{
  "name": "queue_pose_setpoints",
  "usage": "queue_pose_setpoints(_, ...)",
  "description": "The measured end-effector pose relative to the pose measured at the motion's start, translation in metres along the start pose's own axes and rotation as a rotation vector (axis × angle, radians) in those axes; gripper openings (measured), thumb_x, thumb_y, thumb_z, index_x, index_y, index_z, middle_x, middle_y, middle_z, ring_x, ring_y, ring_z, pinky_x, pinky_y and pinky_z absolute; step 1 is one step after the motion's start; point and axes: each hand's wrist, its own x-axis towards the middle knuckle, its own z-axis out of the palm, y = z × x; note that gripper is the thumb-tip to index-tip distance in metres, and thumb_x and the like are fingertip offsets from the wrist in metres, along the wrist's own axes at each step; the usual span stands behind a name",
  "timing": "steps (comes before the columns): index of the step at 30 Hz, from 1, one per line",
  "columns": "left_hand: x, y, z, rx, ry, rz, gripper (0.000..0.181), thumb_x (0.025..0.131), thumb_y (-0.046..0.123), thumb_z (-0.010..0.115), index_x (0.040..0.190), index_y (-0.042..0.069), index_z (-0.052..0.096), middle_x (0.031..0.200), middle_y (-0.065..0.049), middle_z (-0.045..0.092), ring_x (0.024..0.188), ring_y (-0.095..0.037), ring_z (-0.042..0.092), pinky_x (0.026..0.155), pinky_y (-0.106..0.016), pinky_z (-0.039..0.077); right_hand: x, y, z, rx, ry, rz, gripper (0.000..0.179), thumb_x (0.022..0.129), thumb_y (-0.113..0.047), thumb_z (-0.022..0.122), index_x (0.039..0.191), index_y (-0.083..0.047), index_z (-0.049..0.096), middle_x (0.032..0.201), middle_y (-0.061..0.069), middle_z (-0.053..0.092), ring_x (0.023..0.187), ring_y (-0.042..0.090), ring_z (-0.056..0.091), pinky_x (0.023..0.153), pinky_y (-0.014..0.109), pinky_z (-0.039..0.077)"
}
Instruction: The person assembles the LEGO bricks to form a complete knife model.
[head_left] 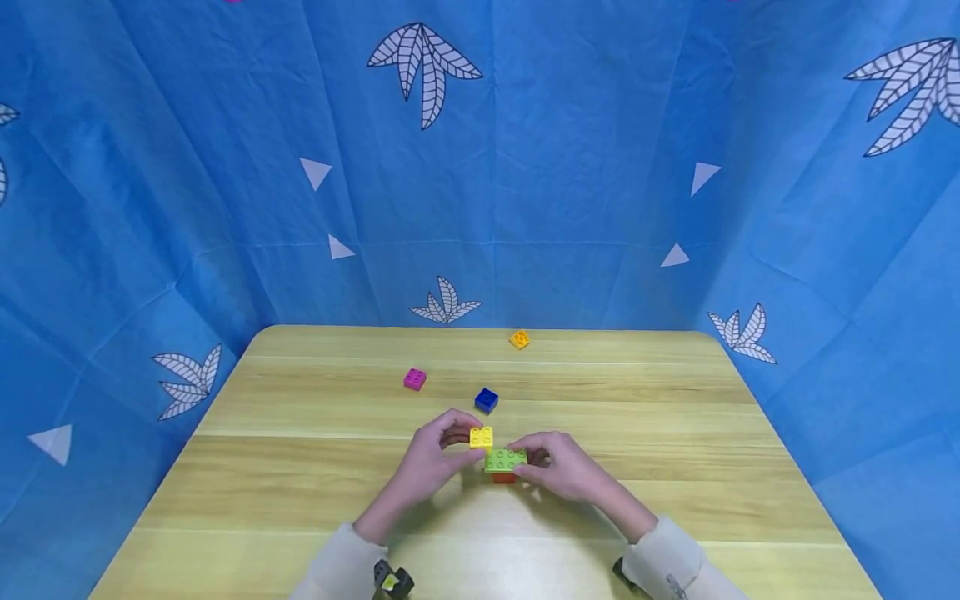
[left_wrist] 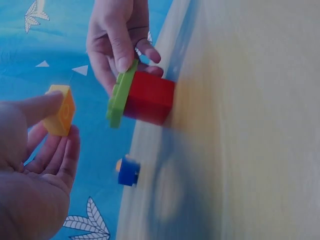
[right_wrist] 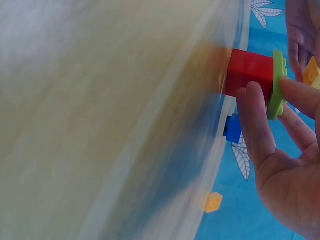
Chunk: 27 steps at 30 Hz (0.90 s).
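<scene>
A blue fabric backdrop printed with white leaves and triangles (head_left: 570, 167) stands behind and on both sides of a pale wood-grain worktop (head_left: 300, 483). The left hand (head_left: 431, 454) and right hand (head_left: 558, 462) face each other over the worktop; each grip is engaged on a part. The red plastic block (left_wrist: 150, 97) stands on the worktop between the hands. The thin lime-green studded plate (head_left: 506, 460) lies on top of it, pinched by the right grip, thumb to fingers. The yellow four-stud brick (head_left: 481, 437) is held by the left grip, raised just beside the plate and apart from it. Beyond the hands, on the worktop: dark blue brick (head_left: 486, 401), nearest; magenta brick (head_left: 415, 379), left; orange brick (head_left: 520, 339), near the far edge.
</scene>
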Motion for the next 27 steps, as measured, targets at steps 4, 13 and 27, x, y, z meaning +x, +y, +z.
queue_pose_setpoints(4,0.000,0.000,0.005,-0.003,-0.020,-0.001,0.034,0.089,0.016,0.082,0.119,0.020,0.067,0.120,0.001,0.071,0.114,-0.021,0.068,0.109,-0.042,0.054,0.000,0.000,0.000,0.004,0.002,-0.003,0.035,0.095,-0.017,0.076,0.128,-0.007,0.071,0.096,-0.002,0.072,0.084,0.010,0.067,0.077,0.022,0.058)
queue_pose_setpoints(13,0.003,0.000,0.013,0.035,-0.027,0.019,0.033,0.086,0.021,0.085,0.114,0.022,0.069,0.115,0.006,0.073,0.109,-0.016,0.069,0.107,-0.037,0.055,-0.002,0.001,0.002,-0.002,0.014,-0.011,0.035,0.096,-0.019,0.075,0.128,-0.007,0.071,0.097,-0.004,0.072,0.084,0.006,0.065,0.080,0.023,0.059)
queue_pose_setpoints(27,0.006,-0.004,0.025,0.044,-0.040,-0.005,0.034,0.083,0.022,0.088,0.112,0.026,0.071,0.117,0.009,0.072,0.114,-0.020,0.069,0.103,-0.043,0.058,-0.001,0.000,0.002,-0.012,0.018,-0.050,0.026,0.096,-0.018,0.074,0.121,-0.009,0.072,0.099,-0.002,0.073,0.083,0.008,0.066,0.081,0.023,0.057)
